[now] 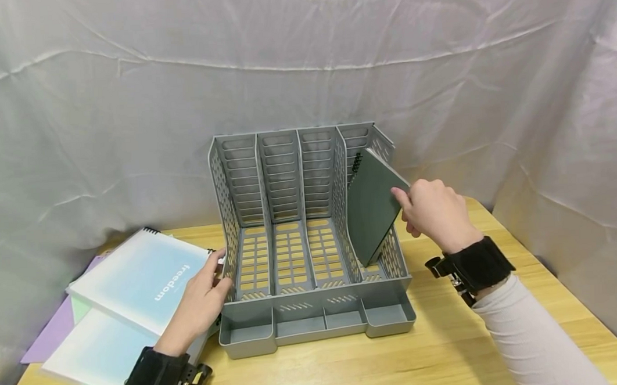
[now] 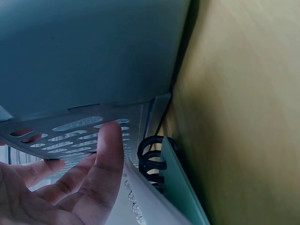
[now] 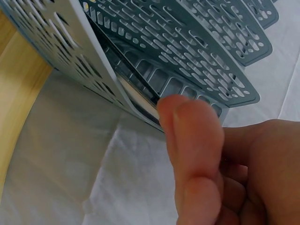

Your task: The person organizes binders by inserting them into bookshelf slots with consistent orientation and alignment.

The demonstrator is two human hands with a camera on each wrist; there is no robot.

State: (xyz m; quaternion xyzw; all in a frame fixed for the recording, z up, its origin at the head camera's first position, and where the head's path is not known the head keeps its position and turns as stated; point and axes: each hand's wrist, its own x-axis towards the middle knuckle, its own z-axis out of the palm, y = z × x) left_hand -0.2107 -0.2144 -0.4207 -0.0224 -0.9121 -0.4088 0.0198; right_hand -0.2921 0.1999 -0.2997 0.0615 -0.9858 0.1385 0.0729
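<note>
In the head view, your right hand pinches the dark-green spiral-bound notebook, which leans inside the rightmost compartment of the grey perforated plastic organizer. In the left wrist view, your left hand touches the organizer's side, without grasping. In the right wrist view, you hold the notebook's edge.

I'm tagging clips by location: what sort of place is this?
Probably a makeshift desk setup: a wooden tabletop, a grey cloth backdrop hung behind, and a desk organizer with notebooks beside it.
</note>
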